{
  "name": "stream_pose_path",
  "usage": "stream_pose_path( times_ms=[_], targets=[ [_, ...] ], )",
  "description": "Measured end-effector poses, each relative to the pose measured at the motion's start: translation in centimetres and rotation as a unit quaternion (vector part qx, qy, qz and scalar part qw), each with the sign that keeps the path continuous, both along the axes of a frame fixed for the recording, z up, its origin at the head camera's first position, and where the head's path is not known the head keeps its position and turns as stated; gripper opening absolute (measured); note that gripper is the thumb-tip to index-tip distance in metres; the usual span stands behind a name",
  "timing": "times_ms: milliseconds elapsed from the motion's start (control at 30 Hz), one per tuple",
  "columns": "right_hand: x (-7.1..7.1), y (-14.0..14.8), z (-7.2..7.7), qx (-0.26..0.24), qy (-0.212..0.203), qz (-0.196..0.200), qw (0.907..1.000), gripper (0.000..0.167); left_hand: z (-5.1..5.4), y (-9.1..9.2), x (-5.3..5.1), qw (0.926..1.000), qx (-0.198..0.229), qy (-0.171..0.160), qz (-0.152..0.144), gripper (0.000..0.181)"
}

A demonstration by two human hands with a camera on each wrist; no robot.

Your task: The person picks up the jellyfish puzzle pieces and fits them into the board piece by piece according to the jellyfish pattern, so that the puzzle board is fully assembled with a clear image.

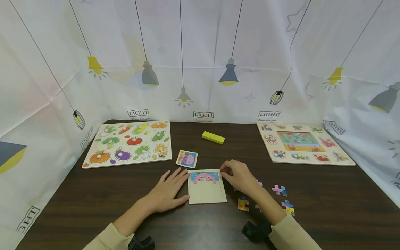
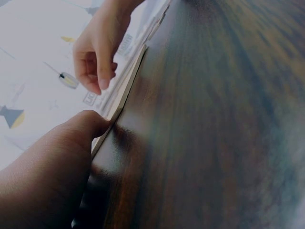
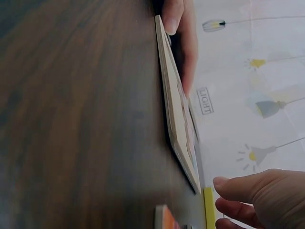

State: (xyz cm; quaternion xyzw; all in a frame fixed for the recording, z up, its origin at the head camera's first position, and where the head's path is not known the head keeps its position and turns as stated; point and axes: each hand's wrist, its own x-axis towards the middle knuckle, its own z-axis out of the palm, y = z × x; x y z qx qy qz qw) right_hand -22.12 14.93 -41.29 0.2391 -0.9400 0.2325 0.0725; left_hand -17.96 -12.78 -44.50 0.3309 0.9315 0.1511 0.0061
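Observation:
A small square board (image 1: 207,193) lies on the table, with a pink cartoon face on blue (image 1: 204,177) along its top and bare pale wood below. The left hand (image 1: 170,191) is spread flat, its fingertips and thumb at the board's left edge; the left wrist view shows its thumb (image 2: 90,123) touching the board (image 2: 127,88). Over the board's upper right corner is the right hand (image 1: 240,177), fingers loosely bent. In the right wrist view that hand (image 3: 252,198) has thumb and fingers apart with nothing visible between them, beside the board's end (image 3: 178,124).
Loose jigsaw pieces (image 1: 243,204) lie right of the board, some partly under the right forearm. Behind it are a small picture card (image 1: 187,159) and a yellow block (image 1: 213,137). A vegetable board (image 1: 134,141) stands back left, a sea-animal board (image 1: 300,157) back right.

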Motion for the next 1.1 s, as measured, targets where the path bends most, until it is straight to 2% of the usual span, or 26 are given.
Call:
stream_pose_path(
  times_ms=[200,467,700,1100],
  targets=[
    [0.5,1.5,0.2,0.014,-0.004,0.025,0.9996,0.011,-0.3,-0.1,-0.1,1.0000,0.000,0.003,0.000,0.071],
    [1.4,3.9,0.0,0.044,0.013,0.068,0.9967,0.018,-0.5,-0.1,-0.2,1.0000,-0.002,0.008,0.002,0.071],
    [2.2,5.6,0.0,0.056,0.001,0.071,0.9959,0.022,-0.4,-0.2,-0.1,0.9999,0.009,0.008,-0.004,0.068],
    [2.7,6.9,-0.1,0.055,0.005,0.070,0.9960,0.020,-0.3,-0.1,-0.1,0.9998,-0.011,0.010,-0.009,0.060]
  ],
)
